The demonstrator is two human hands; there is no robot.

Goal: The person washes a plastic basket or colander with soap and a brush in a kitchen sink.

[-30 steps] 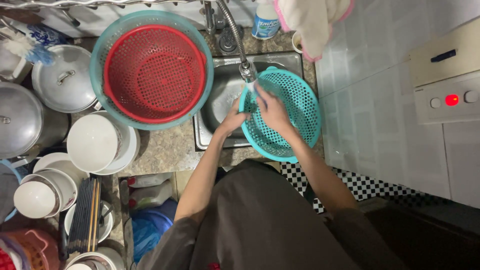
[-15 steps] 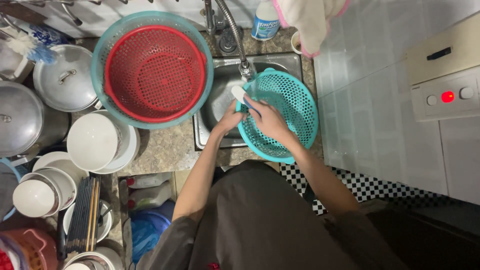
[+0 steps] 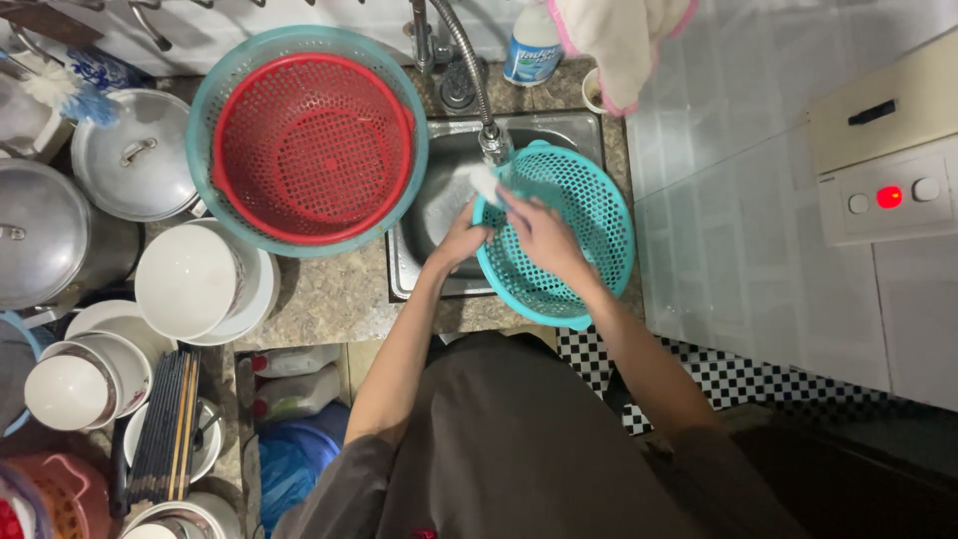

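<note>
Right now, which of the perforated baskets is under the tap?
The teal basket, tilted over the sink and held by both hands. The red basket sits apart on the counter, nested in a teal bowl.

two teal colanders (image 3: 574, 235) (image 3: 215, 120), one red colander (image 3: 311, 150) nested in the larger teal one, two hands (image 3: 457, 243) (image 3: 539, 235), one tap (image 3: 477, 75), two steel pot lids (image 3: 135, 155) (image 3: 40, 235), one bundle of chopsticks (image 3: 168, 424), one spray bottle (image 3: 531, 45).
</note>
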